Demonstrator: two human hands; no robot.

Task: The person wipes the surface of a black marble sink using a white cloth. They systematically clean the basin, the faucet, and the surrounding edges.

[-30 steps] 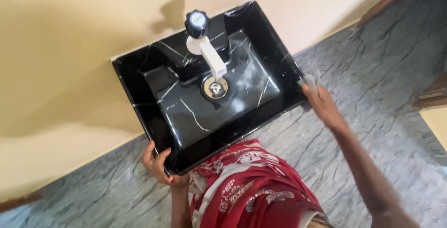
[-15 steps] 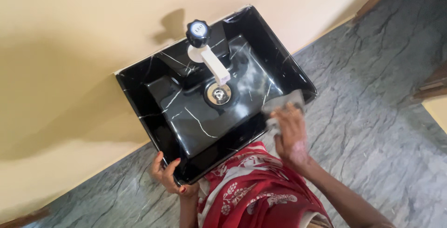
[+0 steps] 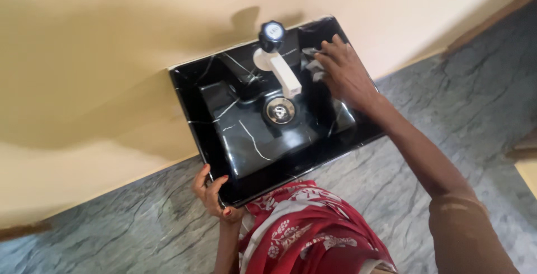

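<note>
Cloth of red with a white flower print (image 3: 313, 229) filled the nearest part of the view, worn by the person. Just beyond it the left hand (image 3: 212, 193) curled over the near left corner of the sink (image 3: 224, 128), fingers closed on the rim. The sink was black with thin white veins, rectangular, glossy, fixed against a cream wall (image 3: 112, 39). Grey veined stone floor (image 3: 447, 106) lay below it on both sides. A round metal drain (image 3: 279, 110) sat in the middle of the basin. Behind it a white tap (image 3: 282, 72) reached over the drain, topped by a black knob (image 3: 272, 32) carrying a small pale round label. The right hand (image 3: 344, 75) reached across the right side of the basin, fingers pressed down on a small grey rag (image 3: 313, 64) at the far right ledge, just beside the tap. The knob's shadow fell on the wall.
</note>
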